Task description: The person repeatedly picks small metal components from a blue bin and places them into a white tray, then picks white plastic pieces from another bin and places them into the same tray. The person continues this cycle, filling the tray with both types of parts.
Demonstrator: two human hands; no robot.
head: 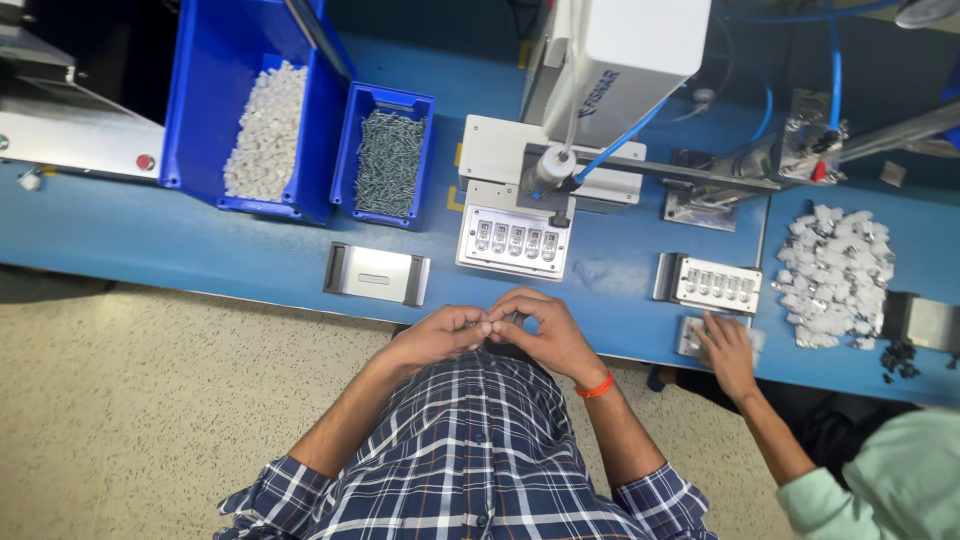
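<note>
The blue counter runs left to right across the view; its near edge passes just beyond the person's hands, with speckled floor open on the near left. The widest bare stretch of counter lies left of centre, between the bins and the near edge.

A white machine stands at the far centre, blue hoses trailing from it to the right. Two blue bins sit far left: the large bin holds white plastic pieces, the small bin beside it holds grey screws. A loose heap of white parts lies at the right.

Two white slotted fixtures are visible: one fixture under the machine head with five pockets in a row, a second fixture right of it. One metal plate lies flat near the counter's near edge, left of centre.

The left hand and right hand meet just short of the counter's near edge, fingertips pinched together on a small part too tiny to make out; both grips are narrow and closed round it. An orange band rings the right wrist.

A co-worker's hand rests on a small tray at the near right edge.
</note>
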